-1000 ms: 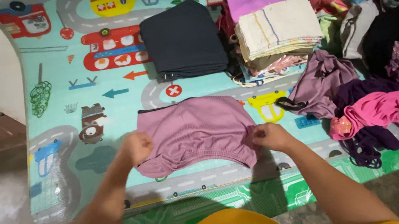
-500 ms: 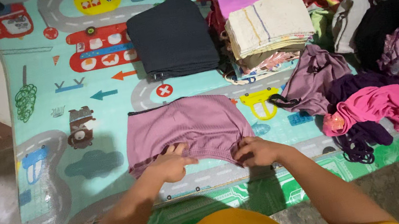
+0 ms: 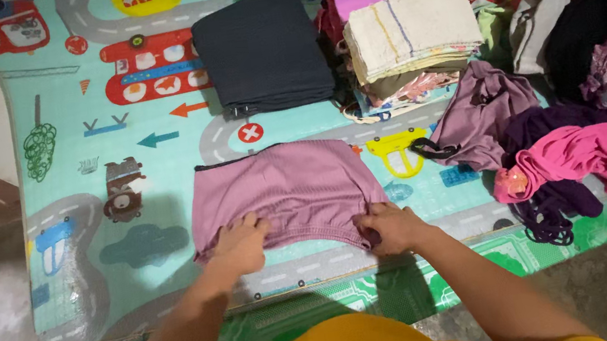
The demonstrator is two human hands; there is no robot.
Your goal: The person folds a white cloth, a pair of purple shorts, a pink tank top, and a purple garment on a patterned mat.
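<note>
2 hands on a mauve garment (image 3: 287, 192) laid flat on a play mat (image 3: 121, 164)

play mat: pale blue, printed with roads and vehicles, carries everything listed. dark folded garment (image 3: 263, 49): beyond the mauve garment, squared off, looks finished. stack of folded cloths (image 3: 411, 36): beyond and to the right of the mauve garment, cream on top, looks finished. loose heap (image 3: 545, 144): right of the mauve garment, purple and pink pieces unfolded, judged still to do. mauve garment: near edge of the mat, spread out, apparently not yet folded down to size. left hand (image 3: 239, 244): at its near left hem, fingers curled onto the cloth, pinching it. right hand (image 3: 391, 228): at its near right hem, clenched on the cloth.
</note>
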